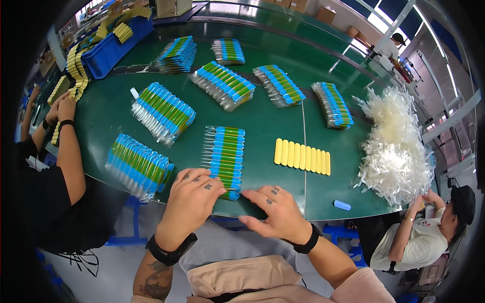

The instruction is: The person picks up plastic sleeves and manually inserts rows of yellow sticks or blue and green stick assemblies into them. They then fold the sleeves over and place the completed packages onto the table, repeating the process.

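Directly in front of me lies a column of slim, round-ended blue-and-green sticks [227, 151], with clear plastic sleeves sticking out on its left. My left hand [192, 197] is closed at the near end of this column, its curled fingers over the lowest sticks; the fingertips are partly hidden. Beside the column's near right corner is my right hand [275, 212]. Its thumb and forefinger are apart, with the forefinger tip close to the last stick and nothing visible in its grasp. To the right, a row of yellow round-ended pieces [302, 157] lies side by side.
Several sleeved stacks [164, 112] of blue-and-green sticks spread over the green table [273, 121]. A heap of clear plastic sleeves [396, 151] lies right, near a small blue piece [342, 205]. Co-workers sit at both sides; a blue bin [118, 50] stands far left.
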Tool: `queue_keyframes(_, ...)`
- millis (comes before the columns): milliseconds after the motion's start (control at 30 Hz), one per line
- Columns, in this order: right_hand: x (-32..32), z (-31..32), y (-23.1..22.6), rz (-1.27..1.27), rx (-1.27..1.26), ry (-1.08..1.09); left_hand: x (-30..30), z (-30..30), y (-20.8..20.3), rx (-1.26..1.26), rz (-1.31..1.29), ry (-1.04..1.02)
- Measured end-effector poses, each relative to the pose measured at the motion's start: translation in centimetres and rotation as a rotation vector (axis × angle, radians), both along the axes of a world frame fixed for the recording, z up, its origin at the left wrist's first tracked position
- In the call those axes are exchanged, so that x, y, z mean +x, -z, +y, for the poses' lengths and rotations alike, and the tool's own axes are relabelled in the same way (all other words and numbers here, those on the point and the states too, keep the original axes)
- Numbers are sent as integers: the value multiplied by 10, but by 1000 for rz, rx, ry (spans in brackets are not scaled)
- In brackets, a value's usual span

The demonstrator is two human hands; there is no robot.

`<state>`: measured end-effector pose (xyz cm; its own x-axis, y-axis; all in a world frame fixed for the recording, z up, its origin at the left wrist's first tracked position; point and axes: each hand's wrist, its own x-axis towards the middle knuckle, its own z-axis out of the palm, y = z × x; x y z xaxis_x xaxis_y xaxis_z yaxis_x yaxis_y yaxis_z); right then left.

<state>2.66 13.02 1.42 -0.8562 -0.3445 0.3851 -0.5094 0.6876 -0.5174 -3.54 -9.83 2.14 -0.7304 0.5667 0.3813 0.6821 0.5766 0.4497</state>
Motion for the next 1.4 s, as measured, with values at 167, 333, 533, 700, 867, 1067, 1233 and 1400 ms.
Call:
queue_keyframes(167, -1, -9, -11, 27, 248, -38, -3, 4, 4, 121, 22, -49)
queue_keyframes(333, -1, -8, -8, 10, 304, -11, -8, 1, 1, 329, -88, -315)
queue_keyframes(533, -4, -10, -8, 58, 262, -51, -48, -26, -47, 1272, -272, -307)
queue_keyframes(700, 1, -9, -9, 54, 244, -17, -20, -19, -82, 1437, -76, -279)
queue_keyframes(867, 3, -10, -11, 47, 258, 4, 24, -18, -80, 1268, -114, 30)
queue_keyframes(1067, 42, -1, 0, 132, -419, -101, 99, 30, -33, 1118, -90, -141)
queue_keyframes(1233, 100, -1, -22, -5, -622, -60, 138, 56, 9, 638, 177, 255)
queue_keyframes(1400, 117, 18, -35, -49, -531, -21, 168, 73, 25, 596, 82, 231)
